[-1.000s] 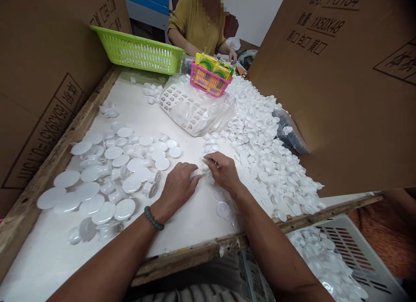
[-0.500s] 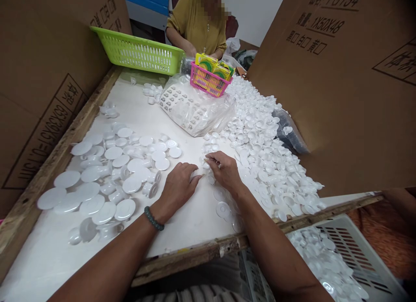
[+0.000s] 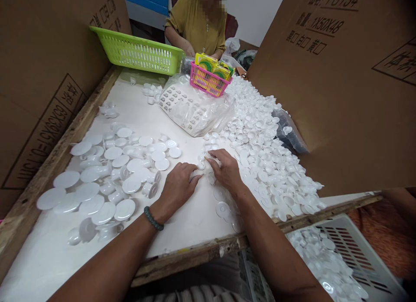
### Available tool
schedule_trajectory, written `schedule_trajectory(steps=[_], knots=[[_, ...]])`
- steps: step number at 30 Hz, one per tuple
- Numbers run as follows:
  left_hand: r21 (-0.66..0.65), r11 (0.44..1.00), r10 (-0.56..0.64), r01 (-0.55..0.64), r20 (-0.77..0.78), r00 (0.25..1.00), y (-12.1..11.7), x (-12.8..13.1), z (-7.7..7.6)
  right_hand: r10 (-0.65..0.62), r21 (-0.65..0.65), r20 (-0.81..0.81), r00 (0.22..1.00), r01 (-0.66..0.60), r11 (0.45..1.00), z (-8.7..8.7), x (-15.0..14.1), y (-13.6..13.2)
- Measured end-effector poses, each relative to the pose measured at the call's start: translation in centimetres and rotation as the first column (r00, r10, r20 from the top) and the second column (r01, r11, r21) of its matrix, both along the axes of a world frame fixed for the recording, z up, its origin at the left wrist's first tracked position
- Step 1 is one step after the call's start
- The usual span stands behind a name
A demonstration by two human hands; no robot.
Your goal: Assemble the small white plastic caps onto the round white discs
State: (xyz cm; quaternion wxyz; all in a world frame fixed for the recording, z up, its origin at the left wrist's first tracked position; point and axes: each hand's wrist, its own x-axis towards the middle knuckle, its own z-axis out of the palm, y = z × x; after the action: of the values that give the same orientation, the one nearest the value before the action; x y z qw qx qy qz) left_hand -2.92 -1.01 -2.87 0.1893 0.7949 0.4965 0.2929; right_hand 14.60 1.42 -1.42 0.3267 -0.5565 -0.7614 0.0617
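My left hand (image 3: 178, 184) is closed in a pinch round a white plastic part (image 3: 195, 173), mostly hidden by the fingers. Just right of it, my right hand (image 3: 225, 170) has thumb and forefinger drawn together at a small white plastic piece (image 3: 202, 163); its exact shape is hard to make out. On the left lie white round-flanged parts (image 3: 131, 184) with short tubes, in a loose group. Beside my right forearm are several flat white discs (image 3: 222, 209). A large heap of small white plastic pieces (image 3: 260, 141) spreads over the right side.
A plastic bag of printed sheets (image 3: 182, 105) lies beyond my hands, with a pink basket (image 3: 209, 81) of yellow packs on it. Behind stands a green basket (image 3: 139, 53). Cardboard walls (image 3: 344, 111) flank the table. A person sits opposite. A pale crate (image 3: 354, 250) is lower right.
My right fingertips have shifted slightly, and more of the small white piece below them shows. My left hand stays almost in place.
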Motion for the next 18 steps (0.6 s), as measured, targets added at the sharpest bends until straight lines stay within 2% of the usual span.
schedule_trajectory(steps=[11, 14, 18], knots=[[-0.012, 1.000, 0.004, -0.004, 0.012, 1.000, 0.0, -0.1, 0.1, -0.154, 0.007, 0.109, 0.982, 0.154, 0.988, -1.0, 0.8, 0.7], [-0.011, 1.000, 0.005, -0.005, 0.006, 1.000, 0.0, -0.1, 0.1, -0.145, -0.054, 0.145, 0.979, 0.155, 0.987, -1.2, 1.0, 1.0], [-0.009, 1.000, 0.000, 0.000, 0.006, 1.000, 0.1, -0.1, 0.1, -0.119, -0.068, 0.130, 0.984, 0.129, 0.989, -1.2, 0.9, 1.0]])
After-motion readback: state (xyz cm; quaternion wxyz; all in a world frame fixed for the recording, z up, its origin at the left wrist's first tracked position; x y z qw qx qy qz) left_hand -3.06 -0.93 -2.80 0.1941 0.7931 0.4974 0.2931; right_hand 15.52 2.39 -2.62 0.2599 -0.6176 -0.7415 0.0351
